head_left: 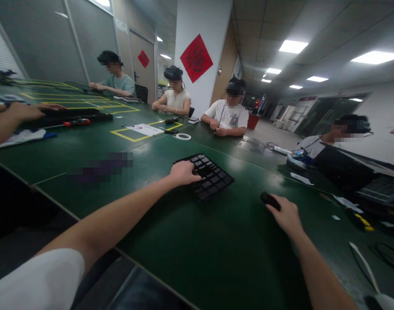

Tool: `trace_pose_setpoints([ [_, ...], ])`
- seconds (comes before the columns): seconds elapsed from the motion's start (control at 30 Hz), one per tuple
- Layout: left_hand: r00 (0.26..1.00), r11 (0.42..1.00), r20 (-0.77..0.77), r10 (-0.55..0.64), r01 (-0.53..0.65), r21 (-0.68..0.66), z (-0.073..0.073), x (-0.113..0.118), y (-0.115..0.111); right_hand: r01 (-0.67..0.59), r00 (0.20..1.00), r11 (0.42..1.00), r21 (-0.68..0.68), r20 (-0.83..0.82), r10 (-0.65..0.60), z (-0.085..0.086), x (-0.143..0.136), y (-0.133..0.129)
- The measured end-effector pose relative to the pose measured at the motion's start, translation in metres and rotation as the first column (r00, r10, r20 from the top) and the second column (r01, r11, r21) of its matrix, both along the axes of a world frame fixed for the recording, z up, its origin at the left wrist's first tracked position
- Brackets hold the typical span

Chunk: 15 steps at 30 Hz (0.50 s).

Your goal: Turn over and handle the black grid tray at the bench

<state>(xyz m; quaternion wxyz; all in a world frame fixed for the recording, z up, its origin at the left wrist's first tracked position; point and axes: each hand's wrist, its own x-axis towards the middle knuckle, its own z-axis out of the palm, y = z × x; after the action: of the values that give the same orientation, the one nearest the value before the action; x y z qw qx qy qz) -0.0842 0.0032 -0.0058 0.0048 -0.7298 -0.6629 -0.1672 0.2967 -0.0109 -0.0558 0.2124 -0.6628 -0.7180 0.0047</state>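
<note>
My left hand (184, 173) is over the left side of a black gridded panel (216, 175) with rows of dark square cells, lying on the green table. Its thumb and fingers are curled together; whatever is between them, if anything, is hidden. Farther right, my right hand (288, 214) is wrapped around a small black rounded object (267, 199), shaped like a computer mouse, at the tabletop. A stretch of table separates the two hands.
Across the green table (236, 241) sit several people wearing headsets. A white tape roll (183, 136) and a paper sheet (145, 130) lie beyond the panel. Black equipment (355, 181), a yellow-and-black tool (363, 221) and cables are at right. Another person's arm (16, 120) reaches in at left.
</note>
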Motion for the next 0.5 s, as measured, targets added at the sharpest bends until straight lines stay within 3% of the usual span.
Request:
trace_pose_setpoints([
  [0.1,0.989,0.989,-0.044,0.142,-0.143,-0.041,0.0,-0.022,0.012,0.315,0.949,0.94,-0.134,0.074,-0.307,-0.003,0.028,0.002],
  [0.2,0.979,0.977,-0.006,0.204,-0.204,-0.059,-0.002,-0.026,0.015,0.459,0.888,0.876,-0.151,0.063,-0.455,-0.009,0.037,0.002],
  [0.27,0.983,0.983,0.011,0.183,-0.183,-0.028,-0.005,-0.02,0.013,0.407,0.913,0.903,-0.136,0.092,-0.397,-0.011,0.032,0.003],
  [0.37,0.997,0.999,0.055,0.052,-0.052,0.003,-0.011,-0.002,0.006,0.178,0.976,0.984,-0.034,0.136,-0.172,-0.013,0.012,0.004],
  [0.43,0.991,0.997,0.105,-0.079,0.076,0.035,-0.014,0.014,-0.001,0.039,0.997,0.999,0.002,0.059,-0.039,-0.015,-0.009,0.003],
  [0.5,0.965,0.976,0.156,-0.213,0.203,0.075,-0.016,0.032,-0.011,-0.131,0.983,0.99,0.048,-0.122,0.136,-0.017,-0.034,0.0],
])
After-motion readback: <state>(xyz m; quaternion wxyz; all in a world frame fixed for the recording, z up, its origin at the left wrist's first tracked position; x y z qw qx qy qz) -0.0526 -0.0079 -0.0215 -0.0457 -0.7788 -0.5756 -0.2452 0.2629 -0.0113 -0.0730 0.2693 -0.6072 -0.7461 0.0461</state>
